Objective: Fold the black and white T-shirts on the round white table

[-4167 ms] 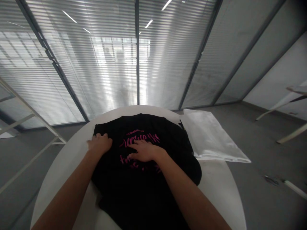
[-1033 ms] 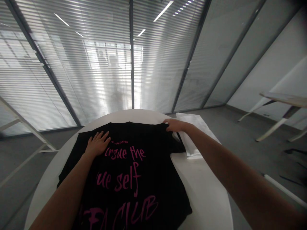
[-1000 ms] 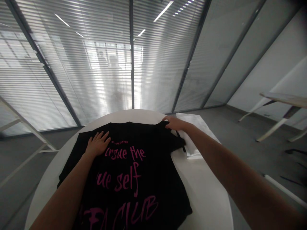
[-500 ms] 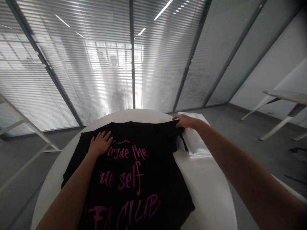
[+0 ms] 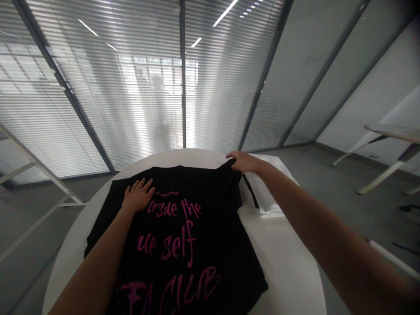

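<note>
A black T-shirt point(image 5: 216, 232) with pink lettering lies spread on the round white table point(image 5: 288, 258), its collar end toward the far edge. My left hand point(image 5: 138, 195) rests flat on the upper left of the shirt, fingers spread, covering part of the print. At the far right shoulder, my right hand point(image 5: 241, 162) pinches the fabric and lifts it slightly off the table. Beneath and beside that hand lies a white sheet or bag point(image 5: 267, 194) with a dark strip along its left side.
Glass partitions with blinds point(image 5: 147, 109) stand behind the table. A white metal frame point(image 5: 42, 166) is on the left. Another table point(image 5: 393, 131) with angled legs stands at the right on the grey floor point(image 5: 331, 192).
My right hand has moved left and a little up, drawing the shirt's right shoulder inward so that more of the dark strip shows. My left hand stays in place on the shirt.
</note>
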### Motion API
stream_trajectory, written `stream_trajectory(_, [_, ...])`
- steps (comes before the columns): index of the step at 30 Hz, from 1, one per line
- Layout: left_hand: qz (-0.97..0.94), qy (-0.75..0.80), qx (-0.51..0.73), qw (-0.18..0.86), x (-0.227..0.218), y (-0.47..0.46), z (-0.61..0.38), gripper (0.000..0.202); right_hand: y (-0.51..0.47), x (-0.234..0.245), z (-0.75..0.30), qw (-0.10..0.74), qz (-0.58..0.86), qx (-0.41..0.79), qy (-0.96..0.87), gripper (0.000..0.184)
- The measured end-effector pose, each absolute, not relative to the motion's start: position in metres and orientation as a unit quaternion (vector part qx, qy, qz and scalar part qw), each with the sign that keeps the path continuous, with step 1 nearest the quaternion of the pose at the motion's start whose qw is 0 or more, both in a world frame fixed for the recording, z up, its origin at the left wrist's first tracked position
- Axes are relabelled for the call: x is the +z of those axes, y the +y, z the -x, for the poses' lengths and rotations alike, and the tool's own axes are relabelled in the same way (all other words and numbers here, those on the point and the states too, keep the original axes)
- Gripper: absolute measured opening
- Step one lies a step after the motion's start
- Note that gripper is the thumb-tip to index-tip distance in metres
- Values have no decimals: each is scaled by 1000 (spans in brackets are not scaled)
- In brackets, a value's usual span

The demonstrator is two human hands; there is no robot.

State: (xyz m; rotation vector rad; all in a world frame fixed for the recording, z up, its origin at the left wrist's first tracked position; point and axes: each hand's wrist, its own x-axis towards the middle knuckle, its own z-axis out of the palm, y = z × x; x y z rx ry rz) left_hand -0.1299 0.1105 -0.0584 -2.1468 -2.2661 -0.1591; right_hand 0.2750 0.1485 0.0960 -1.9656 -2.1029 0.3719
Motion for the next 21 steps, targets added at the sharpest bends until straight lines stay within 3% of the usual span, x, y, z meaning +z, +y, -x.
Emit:
stream_trajectory(7, [686, -727, -46, 7, -57, 109, 129, 61, 129, 76, -191, 127, 432, 143, -882, 74])
stream_trajectory(12, [685, -727, -39, 7, -53, 106, 127, 61, 87, 54, -178, 82, 526, 70, -844, 51])
stream_trajectory(16, [690, -723, -41, 18, -54, 106, 126, 61, 64, 28, -180, -2, 571, 92, -816, 51])
stream_trajectory(21, [684, -727, -49, 6, -56, 107, 128, 61, 63, 7, -182, -7, 534, 91, -841, 39])
